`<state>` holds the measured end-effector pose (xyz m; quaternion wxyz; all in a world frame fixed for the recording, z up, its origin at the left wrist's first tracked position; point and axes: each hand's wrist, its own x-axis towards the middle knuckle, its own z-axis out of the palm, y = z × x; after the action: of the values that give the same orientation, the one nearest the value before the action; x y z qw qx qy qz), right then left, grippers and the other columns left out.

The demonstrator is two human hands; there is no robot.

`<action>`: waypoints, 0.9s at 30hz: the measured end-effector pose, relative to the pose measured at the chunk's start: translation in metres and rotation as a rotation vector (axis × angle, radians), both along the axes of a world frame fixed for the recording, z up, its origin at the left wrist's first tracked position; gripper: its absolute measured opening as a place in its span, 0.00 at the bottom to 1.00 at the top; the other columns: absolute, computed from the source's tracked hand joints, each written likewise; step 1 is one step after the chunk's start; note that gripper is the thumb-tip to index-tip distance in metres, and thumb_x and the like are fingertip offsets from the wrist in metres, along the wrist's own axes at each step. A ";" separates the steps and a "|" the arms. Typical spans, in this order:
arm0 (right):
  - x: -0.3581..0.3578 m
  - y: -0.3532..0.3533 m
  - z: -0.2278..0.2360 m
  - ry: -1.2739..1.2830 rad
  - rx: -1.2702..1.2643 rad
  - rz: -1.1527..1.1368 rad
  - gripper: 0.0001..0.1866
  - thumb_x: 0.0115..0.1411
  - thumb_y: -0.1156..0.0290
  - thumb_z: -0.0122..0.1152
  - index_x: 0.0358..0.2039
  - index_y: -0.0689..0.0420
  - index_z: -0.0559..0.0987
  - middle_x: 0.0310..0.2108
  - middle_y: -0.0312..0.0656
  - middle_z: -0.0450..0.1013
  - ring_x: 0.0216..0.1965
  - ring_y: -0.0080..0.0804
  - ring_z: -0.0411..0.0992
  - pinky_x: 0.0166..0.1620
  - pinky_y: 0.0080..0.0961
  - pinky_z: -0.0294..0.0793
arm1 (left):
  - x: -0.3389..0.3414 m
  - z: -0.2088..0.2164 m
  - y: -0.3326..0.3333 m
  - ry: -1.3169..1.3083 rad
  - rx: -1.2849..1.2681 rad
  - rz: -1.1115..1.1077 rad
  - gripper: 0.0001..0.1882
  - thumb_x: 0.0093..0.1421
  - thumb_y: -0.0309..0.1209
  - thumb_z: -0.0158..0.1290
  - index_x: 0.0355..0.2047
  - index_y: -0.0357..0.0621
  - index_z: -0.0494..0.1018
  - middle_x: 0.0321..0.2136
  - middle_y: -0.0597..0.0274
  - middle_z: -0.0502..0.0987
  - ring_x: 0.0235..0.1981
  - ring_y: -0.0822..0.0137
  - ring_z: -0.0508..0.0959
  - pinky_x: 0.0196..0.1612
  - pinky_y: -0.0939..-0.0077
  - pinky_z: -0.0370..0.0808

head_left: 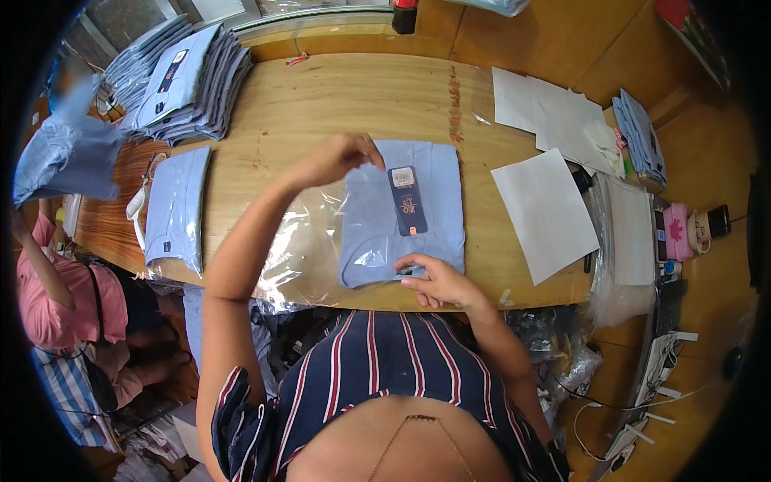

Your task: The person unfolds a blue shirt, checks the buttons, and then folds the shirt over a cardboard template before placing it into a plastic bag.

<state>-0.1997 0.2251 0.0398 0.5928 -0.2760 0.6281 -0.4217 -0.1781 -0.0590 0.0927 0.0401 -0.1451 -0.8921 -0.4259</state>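
A folded light blue shirt (368, 210) lies in front of me on the table, with clear plastic (309, 229) over it and spreading to its left. A long dark hang tag (410, 210) with a white sticker rests on the shirt. My left hand (347, 158) is at the shirt's far left corner, fingers bent and closed at the plastic; the fingertips are partly hidden. At the near edge, by the collar and its small dark label, my right hand (438, 283) rests with thumb and forefinger apart.
A tall stack of folded blue shirts (189, 88) stands at the far left, another bagged shirt (177, 205) nearer. White sheets (546, 213) and clear plastic bags (622, 241) lie on the right. At left, a person in pink (48, 289) handles a blue shirt (68, 153).
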 end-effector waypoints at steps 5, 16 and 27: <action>-0.055 -0.022 0.033 0.049 -0.176 -0.055 0.15 0.58 0.57 0.47 0.33 0.56 0.74 0.10 0.34 0.65 0.08 0.14 0.59 0.12 0.11 0.56 | 0.033 0.087 -0.020 -0.050 -0.121 0.285 0.19 0.44 0.14 0.50 0.39 0.41 0.68 0.40 0.64 0.72 0.22 0.74 0.67 0.28 0.82 0.67; -0.175 -0.196 0.122 1.393 -0.714 -1.075 0.12 0.52 0.65 0.52 0.20 0.59 0.77 0.15 0.43 0.69 0.18 0.34 0.68 0.24 0.26 0.67 | -0.032 0.159 -0.024 1.440 -0.882 0.775 0.19 0.38 0.12 0.44 0.34 0.39 0.68 0.29 0.61 0.70 0.30 0.64 0.69 0.33 0.77 0.64; -0.191 -0.115 -0.019 1.461 -0.478 -0.693 0.12 0.49 0.79 0.52 0.35 0.56 0.77 0.28 0.45 0.70 0.28 0.41 0.70 0.32 0.31 0.68 | -0.056 -0.077 -0.022 0.462 0.051 1.254 0.03 0.48 0.24 0.50 0.24 0.38 0.73 0.21 0.52 0.74 0.23 0.56 0.75 0.27 0.69 0.69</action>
<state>-0.3910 0.1102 0.0210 -0.2000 -0.3893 0.7967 -0.4167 -0.2343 -0.0811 0.0154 0.4735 0.3147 -0.7656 -0.3009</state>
